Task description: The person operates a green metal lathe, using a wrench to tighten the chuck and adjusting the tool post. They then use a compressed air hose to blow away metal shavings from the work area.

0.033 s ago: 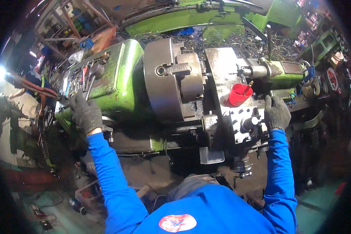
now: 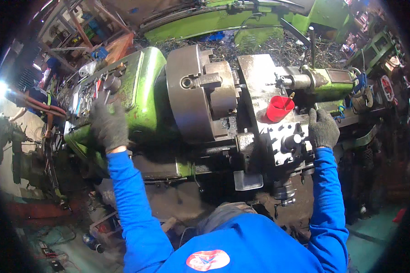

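Observation:
My left hand (image 2: 109,126), in a dark grey glove, is over the front edge of the lathe's green headstock (image 2: 143,98). Motion smears its fingers, so its grip cannot be made out. Just beyond it, a hammer-like tool with a round metal head (image 2: 112,83) lies among loose hand tools (image 2: 87,98). My right hand (image 2: 324,129), gloved too, is curled closed to the right of the tool post (image 2: 289,144); whatever it grips is hidden. A red cup (image 2: 279,109) with a brush handle (image 2: 290,97) standing in it is left of this hand.
The big grey chuck (image 2: 189,93) holds a thick round metal workpiece (image 2: 222,88) between my hands. The tailstock (image 2: 329,85) stands at the right. Metal shavings (image 2: 177,44) heap behind the lathe. At the far left, another person's arm (image 2: 18,113) shows.
My left hand has shifted right and slightly nearer to me, over the headstock's front edge, and is now blurred. My right hand stays where it was.

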Demonstrator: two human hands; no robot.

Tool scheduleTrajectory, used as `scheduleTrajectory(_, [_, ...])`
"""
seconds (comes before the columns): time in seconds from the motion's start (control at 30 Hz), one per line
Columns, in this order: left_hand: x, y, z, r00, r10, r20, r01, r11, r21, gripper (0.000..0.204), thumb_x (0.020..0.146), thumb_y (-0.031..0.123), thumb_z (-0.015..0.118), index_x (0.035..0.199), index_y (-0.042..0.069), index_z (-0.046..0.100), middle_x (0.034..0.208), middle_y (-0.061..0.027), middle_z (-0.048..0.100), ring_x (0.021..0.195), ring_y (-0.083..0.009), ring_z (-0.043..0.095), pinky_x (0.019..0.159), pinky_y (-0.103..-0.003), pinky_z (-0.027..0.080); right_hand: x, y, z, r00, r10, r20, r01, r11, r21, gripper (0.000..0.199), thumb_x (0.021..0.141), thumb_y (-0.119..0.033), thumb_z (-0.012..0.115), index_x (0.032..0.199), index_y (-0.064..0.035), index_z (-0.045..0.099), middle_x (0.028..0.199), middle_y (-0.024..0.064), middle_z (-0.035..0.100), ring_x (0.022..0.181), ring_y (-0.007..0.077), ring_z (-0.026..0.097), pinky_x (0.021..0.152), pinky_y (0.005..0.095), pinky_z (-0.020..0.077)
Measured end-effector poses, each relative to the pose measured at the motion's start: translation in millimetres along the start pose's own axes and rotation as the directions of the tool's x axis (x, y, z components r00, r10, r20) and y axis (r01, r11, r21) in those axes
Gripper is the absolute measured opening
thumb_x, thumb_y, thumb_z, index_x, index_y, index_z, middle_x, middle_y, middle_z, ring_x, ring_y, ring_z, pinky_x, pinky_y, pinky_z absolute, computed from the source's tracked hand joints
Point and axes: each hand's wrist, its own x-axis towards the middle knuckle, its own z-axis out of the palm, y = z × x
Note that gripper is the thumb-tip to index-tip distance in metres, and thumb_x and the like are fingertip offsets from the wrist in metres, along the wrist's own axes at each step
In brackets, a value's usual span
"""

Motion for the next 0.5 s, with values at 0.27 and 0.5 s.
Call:
scheduleTrajectory(0.27, [102.3,207.6,66.0,0.791,-0.045,0.61,0.113,0.991,-0.073,0.107,0.078,0.074,0.071,0.157,0.007,0.044,0.153,-0.0309,0.05,0.143,-0.043,0.049,0.117,-0.047,0.041,3.2,2.4,-3.7,1.0,0.016,0.024,-0.016,1.0,0.014,0.039,0.101,-0.046,0.054,0.097,-0.0121,0.073,0.098,0.0152,0.074,0.092,0.037,0.072,0.08,0.0515,0.0565])
scheduleTrajectory(0.5, [115.8,217.4,150.5,0.58,-0.181,0.794,0.235,0.971,0.049,0.118,0.072,0.074,0.073,0.157,-0.001,0.04,0.159,-0.0305,0.042,0.146,-0.043,0.046,0.12,-0.045,0.039,3.6,9.7,1.0,0.997,-0.038,-0.073,0.043,0.997,0.066,0.036,0.099,-0.042,0.057,0.084,-0.0115,0.071,0.089,0.0143,0.073,0.083,0.0356,0.072,0.073,0.0502,0.0565])
